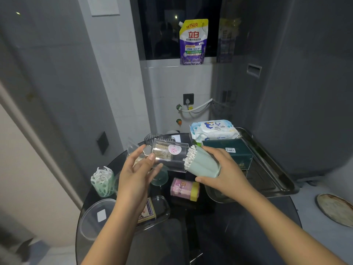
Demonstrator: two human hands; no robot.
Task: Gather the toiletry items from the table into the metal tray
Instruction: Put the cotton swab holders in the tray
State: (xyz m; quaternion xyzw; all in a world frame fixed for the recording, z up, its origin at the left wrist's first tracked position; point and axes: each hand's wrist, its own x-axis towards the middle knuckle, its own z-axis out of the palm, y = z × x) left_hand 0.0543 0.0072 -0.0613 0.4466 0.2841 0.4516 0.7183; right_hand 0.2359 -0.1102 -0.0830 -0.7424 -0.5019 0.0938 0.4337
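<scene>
My left hand (140, 169) grips a clear plastic cover (170, 153) with a pink sticker, held on its side above the table. My right hand (223, 173) holds a pale green cup of cotton swabs (200, 163), tilted with the white tips toward the cover's open end. The metal tray (275, 169) lies at the right of the dark round table (229, 222). In the tray sit a pack of baby wipes (214, 130) and a dark green box (231, 152). A cup of floss picks (103, 181) and a pink toothpick jar (184, 189) rest on the table.
A clear lid (95, 219) and a clear dish holding a card box (150, 211) lie at the table's near left. A small glass (160, 177) stands under my left hand. A detergent pouch (193, 42) stands on the window ledge. A round plate (336, 209) lies at far right.
</scene>
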